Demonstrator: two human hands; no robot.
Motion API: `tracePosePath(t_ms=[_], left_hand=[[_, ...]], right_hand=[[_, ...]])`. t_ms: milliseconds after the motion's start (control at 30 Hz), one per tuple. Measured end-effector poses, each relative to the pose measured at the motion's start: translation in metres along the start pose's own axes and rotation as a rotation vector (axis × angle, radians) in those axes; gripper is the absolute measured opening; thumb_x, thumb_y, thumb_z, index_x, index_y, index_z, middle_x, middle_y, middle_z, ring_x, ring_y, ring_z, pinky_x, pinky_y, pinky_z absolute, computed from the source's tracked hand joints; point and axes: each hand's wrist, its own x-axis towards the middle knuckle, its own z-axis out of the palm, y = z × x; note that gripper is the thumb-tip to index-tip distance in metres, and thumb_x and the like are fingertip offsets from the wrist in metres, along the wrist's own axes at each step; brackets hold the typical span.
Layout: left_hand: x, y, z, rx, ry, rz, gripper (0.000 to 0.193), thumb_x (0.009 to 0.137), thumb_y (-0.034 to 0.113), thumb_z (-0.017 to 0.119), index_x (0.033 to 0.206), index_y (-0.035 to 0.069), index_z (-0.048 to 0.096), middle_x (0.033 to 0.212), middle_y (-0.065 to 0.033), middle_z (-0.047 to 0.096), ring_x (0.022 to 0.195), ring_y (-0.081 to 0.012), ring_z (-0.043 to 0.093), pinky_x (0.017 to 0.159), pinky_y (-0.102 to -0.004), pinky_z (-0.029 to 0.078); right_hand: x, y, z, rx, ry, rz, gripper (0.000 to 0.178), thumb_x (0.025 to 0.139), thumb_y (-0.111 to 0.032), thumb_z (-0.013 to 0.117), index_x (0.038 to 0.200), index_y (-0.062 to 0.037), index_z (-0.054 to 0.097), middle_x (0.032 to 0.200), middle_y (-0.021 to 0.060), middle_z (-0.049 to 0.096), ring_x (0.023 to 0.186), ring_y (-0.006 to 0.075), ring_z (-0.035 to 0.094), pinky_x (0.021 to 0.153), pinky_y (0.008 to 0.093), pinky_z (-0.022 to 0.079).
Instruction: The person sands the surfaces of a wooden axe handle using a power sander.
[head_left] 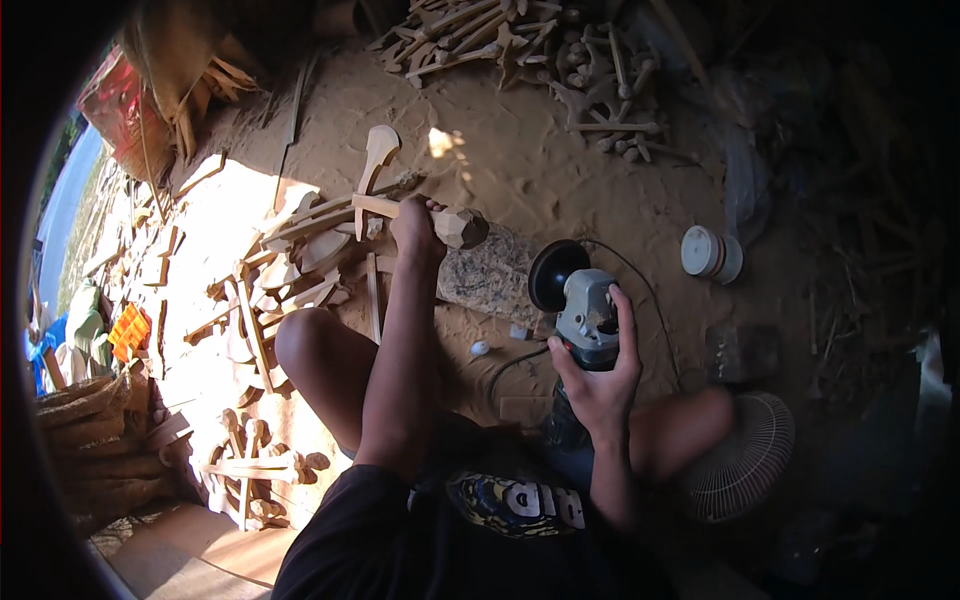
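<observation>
My left hand [418, 228] is closed around a pale carved wooden piece [462, 229] with a thick, faceted knob at its right end. Its narrower end crosses a flat, blade-shaped piece of wood [380, 150]; whether the two are joined I cannot tell. My right hand [604, 385] grips a grey angle grinder [588, 325]. The grinder's round black disc [557, 277] faces up and left, apart from the wooden knob. Under and between them lies a rough, worn block [485, 272] on the ground.
Many cut wooden pieces [300, 265] lie in a heap at the left, with carved ones [250, 465] nearer me. More wooden pieces [480, 35] are piled at the far side. A white tub [705, 253], a fan with a wire guard [742, 458] and a dark cord [640, 275] are at the right.
</observation>
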Motion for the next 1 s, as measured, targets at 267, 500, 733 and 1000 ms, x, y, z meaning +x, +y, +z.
tracePosePath(t_ms=[267, 500, 733, 1000], left_hand=[[0.001, -0.02, -0.012, -0.159, 0.053, -0.064, 0.003, 0.089, 0.0, 0.049, 0.089, -0.003, 0.049, 0.076, -0.0098, 0.054, 0.059, -0.0199, 0.055, 0.053, -0.0353, 0.051], [-0.028, -0.017, 0.01, 0.199, 0.222, 0.016, 0.011, 0.088, 0.0, 0.055, 0.094, -0.009, 0.053, 0.077, -0.0128, 0.053, 0.063, -0.0293, 0.064, 0.058, -0.0436, 0.057], [-0.031, -0.018, 0.004, 0.159, 0.187, 0.041, 0.011, 0.085, 0.0, 0.056, 0.085, -0.01, 0.05, 0.074, -0.0149, 0.056, 0.055, -0.0247, 0.059, 0.054, -0.0437, 0.058], [-0.026, -0.018, 0.004, 0.193, 0.213, 0.025, 0.018, 0.086, 0.0, 0.056, 0.097, -0.013, 0.054, 0.082, -0.0162, 0.057, 0.063, -0.0279, 0.062, 0.061, -0.0451, 0.058]], right_hand=[[0.007, -0.021, 0.015, -0.116, -0.072, -0.129, 0.08, 0.085, -0.004, 0.083, 0.156, -0.0008, 0.047, 0.136, 0.0191, 0.067, 0.113, 0.0204, 0.07, 0.099, 0.0345, 0.056], [0.017, -0.021, 0.026, -0.152, -0.12, -0.13, 0.082, 0.085, -0.007, 0.083, 0.159, -0.0037, 0.046, 0.137, 0.0216, 0.069, 0.12, 0.0241, 0.071, 0.102, 0.038, 0.056], [0.024, -0.013, 0.024, -0.262, -0.039, -0.215, 0.082, 0.085, -0.009, 0.084, 0.158, -0.0059, 0.047, 0.139, 0.0234, 0.068, 0.123, 0.0288, 0.071, 0.102, 0.04, 0.057], [0.011, -0.011, 0.026, -0.33, -0.028, -0.249, 0.081, 0.085, -0.01, 0.085, 0.157, -0.0061, 0.049, 0.141, 0.0238, 0.067, 0.125, 0.0328, 0.07, 0.102, 0.042, 0.057]])
